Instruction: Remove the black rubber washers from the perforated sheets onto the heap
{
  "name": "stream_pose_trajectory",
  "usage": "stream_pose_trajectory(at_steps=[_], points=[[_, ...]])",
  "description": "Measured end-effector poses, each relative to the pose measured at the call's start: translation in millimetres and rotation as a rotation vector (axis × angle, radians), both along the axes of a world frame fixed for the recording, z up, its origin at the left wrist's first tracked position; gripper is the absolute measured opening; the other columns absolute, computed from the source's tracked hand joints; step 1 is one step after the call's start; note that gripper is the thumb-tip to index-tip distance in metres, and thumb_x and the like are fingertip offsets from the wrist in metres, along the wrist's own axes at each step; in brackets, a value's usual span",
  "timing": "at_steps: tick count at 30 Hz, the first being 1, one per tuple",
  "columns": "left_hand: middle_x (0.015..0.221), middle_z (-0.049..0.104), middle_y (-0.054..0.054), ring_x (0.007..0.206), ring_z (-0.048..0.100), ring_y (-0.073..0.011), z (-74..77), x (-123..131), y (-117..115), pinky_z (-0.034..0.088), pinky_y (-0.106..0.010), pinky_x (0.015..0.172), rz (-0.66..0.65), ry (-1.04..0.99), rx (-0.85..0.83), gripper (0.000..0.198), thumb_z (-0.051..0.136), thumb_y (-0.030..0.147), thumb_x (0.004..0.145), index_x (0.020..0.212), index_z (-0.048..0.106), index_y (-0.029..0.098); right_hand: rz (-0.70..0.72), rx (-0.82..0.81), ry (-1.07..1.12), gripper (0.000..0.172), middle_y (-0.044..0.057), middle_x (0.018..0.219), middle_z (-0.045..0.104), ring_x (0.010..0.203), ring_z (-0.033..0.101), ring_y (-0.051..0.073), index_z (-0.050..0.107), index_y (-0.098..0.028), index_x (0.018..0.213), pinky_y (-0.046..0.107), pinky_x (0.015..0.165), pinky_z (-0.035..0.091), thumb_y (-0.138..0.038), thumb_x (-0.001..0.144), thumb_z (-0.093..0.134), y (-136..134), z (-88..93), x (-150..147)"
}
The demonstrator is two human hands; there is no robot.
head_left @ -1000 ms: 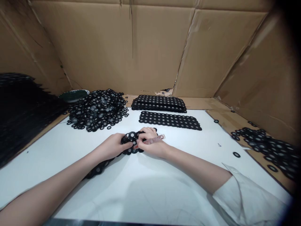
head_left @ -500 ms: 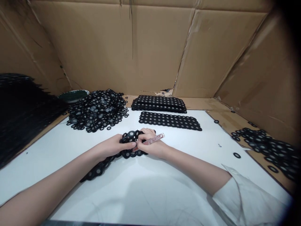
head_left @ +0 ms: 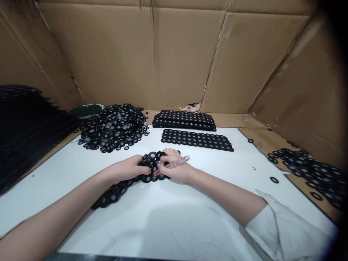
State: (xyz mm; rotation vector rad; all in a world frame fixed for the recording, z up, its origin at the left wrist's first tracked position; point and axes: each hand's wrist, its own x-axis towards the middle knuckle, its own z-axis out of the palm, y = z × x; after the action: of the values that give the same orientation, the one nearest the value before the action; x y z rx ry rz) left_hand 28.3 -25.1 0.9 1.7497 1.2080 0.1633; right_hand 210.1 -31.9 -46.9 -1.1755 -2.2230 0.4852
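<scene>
Here the left hand [head_left: 129,169] grips a bunched sheet of black rings [head_left: 151,157], its end raised off the worktop [head_left: 190,212]. The right hand [head_left: 174,171] — closed round a thin stick [head_left: 178,162] — meets it tip-first, likely braced there for steadiness.

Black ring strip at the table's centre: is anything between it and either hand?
Nothing visible. The left hand and the right hand both grip the ring strip directly. The right hand also holds a pen-like tool, which lies across its fingers with the tip toward the strip, not between hand and strip.
</scene>
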Motion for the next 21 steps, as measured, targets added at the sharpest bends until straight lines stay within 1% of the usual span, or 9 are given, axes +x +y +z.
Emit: stream_pose_trajectory(at_steps=[5,13,21], points=[[0.072,0.058,0.0,0.064,0.049,-0.0153,-1.2,0.4,-0.5,0.036,-0.023,0.055,0.002,0.035,0.019,0.025,0.047,0.034,0.065,0.077,0.059,0.017,0.012,0.018,-0.003,0.028,-0.002,0.071,0.041,0.079,0.04,0.012,0.039,-0.017,0.052,0.027,0.078,0.031,-0.029,0.077,0.044,0.3,0.0,0.0],[0.066,0.055,0.0,0.055,0.043,-0.0122,-0.3,4.1,-3.5,0.032,-0.021,0.049,-0.056,0.081,0.101,0.033,0.045,0.044,0.068,0.077,0.06,0.017,0.018,-0.001,-0.016,0.025,-0.001,0.072,0.042,0.08,0.04,0.013,0.041,-0.018,0.053,0.029,0.079,0.031,-0.027,0.077,0.044,-1.8,1.4,0.2],[0.067,0.054,-0.001,0.054,0.042,-0.0124,-1.6,4.1,-3.0,0.031,-0.021,0.048,-0.04,0.114,0.106,0.04,0.046,0.051,0.066,0.078,0.059,0.015,0.024,-0.01,-0.007,0.025,-0.001,0.073,0.044,0.081,0.041,0.013,0.045,-0.018,0.055,0.03,0.081,0.031,-0.028,0.077,0.045,-1.6,0.5,-0.2]])
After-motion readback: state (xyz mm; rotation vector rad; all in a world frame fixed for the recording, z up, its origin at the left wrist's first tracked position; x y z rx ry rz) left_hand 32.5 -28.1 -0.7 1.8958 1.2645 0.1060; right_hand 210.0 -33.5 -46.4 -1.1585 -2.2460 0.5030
